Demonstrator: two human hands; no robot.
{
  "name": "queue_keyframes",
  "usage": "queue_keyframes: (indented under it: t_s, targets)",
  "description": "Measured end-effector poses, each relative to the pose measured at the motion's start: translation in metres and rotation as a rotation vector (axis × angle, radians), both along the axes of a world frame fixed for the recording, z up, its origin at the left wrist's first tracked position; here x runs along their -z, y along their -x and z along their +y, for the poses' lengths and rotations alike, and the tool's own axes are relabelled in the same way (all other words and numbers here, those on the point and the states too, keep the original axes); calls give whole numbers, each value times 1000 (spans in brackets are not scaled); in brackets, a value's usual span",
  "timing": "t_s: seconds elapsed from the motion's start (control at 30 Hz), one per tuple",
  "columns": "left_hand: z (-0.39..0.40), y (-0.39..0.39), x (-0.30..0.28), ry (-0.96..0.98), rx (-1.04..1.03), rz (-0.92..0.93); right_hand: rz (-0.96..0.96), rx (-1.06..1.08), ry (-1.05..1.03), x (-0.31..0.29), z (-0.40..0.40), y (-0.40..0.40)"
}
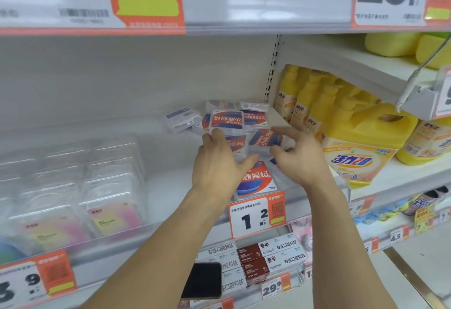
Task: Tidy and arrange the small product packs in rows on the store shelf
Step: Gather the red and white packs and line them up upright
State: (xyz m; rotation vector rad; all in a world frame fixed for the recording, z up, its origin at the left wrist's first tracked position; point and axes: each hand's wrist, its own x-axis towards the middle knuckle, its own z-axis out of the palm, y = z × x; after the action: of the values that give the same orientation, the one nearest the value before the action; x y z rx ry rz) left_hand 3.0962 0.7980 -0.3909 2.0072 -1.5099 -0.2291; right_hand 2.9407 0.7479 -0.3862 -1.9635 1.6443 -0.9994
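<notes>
Both hands' grips pinch 小鹿妈妈 packs: left hand (217,162) one (227,119), right hand (302,155) another (267,138).

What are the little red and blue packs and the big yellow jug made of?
The little packs look like clear, glossy hard plastic with printed paper labels; their edges are see-through. The big yellow jug looks like smooth, solid-coloured plastic with a moulded handle and a stuck-on label.

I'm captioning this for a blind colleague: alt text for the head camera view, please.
Two bare hands reach into a jumbled pile of small red-and-blue packs on a white store shelf; the left hand and right hand each grip one.
</notes>
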Motion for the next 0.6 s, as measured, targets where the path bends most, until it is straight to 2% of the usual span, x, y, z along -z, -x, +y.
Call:
queue_keyframes:
  t_s: [0.07, 0.17, 0.37, 0.6]
  targets:
    - [2, -3, -1, -32, 31, 24, 30, -13, -42, -3, 1, 0]
    - [8, -7, -1, -29, 70, 47, 1, 14, -1, -5, 2, 1]
    - [11, -9, 0, -10, 120, 104, -14, 162, 11, 2, -1, -3]
    - [16, -6, 2, -94, 163, 103, 155, -5, -29, 3, -4, 8]
